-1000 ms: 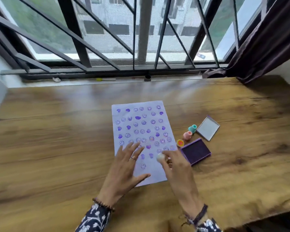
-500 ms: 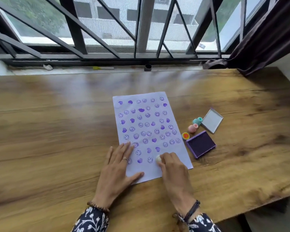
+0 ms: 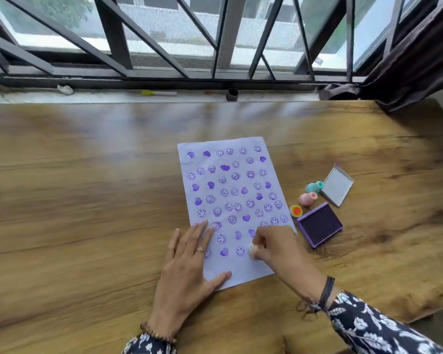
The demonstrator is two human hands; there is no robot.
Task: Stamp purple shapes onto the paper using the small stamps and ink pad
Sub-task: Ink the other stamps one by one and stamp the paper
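A white paper sheet [image 3: 241, 270] lies on the wooden table [image 3: 87, 200], covered with purple smiley and heart prints. My left hand [image 3: 187, 269] rests flat on the sheet's lower left corner, fingers spread. My right hand [image 3: 279, 251] pinches a small white stamp [image 3: 252, 249] and presses it on the paper's lower right part, beside a smiley print. The open purple ink pad [image 3: 319, 224] sits right of the sheet. Three more small stamps lie near it: orange [image 3: 296, 210], pink [image 3: 308, 198] and teal [image 3: 314, 186].
The ink pad's lid [image 3: 337, 186] lies open side up beyond the stamps. A window sill [image 3: 113, 97] with a yellow-tipped marker [image 3: 159, 93] and a small dark cap [image 3: 232, 94] runs behind the table. A dark curtain [image 3: 414, 60] hangs at right.
My right hand has come down with the white stamp onto the lower right of the paper. The camera has tilted, so the whole scene sits lower. The left hand stays on the sheet.
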